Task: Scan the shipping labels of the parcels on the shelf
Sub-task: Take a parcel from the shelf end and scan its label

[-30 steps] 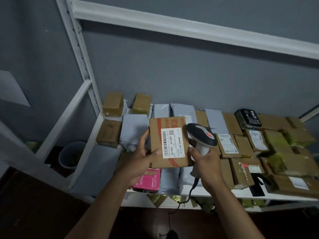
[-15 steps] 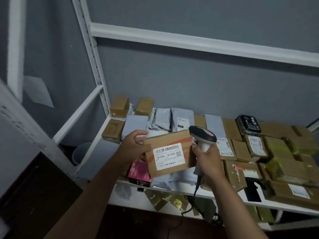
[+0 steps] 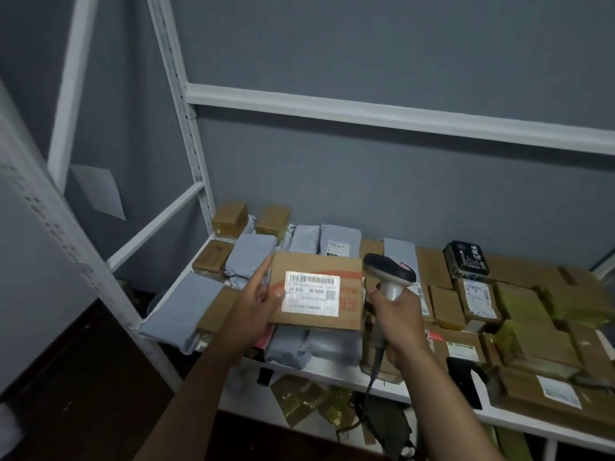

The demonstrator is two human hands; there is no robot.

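Left hand (image 3: 256,304) grips box (image 3: 316,291) — right hand (image 3: 396,314) holds scanner (image 3: 389,272).

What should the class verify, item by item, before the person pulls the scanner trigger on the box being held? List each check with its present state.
1. Shipping label faces up, barcode uncovered: ok.
2. Left hand grips the cardboard box at its left edge, thumb just beside the label: ok.
3. Right hand grips the scanner by its handle: ok.
4. Scanner head aimed at the barcode: cannot tell; the head sits beside the box's right edge.
5. Label readable to the scanner: cannot tell; it shows bright glare.
6. Scanner cable hangs free below the hand: ok.
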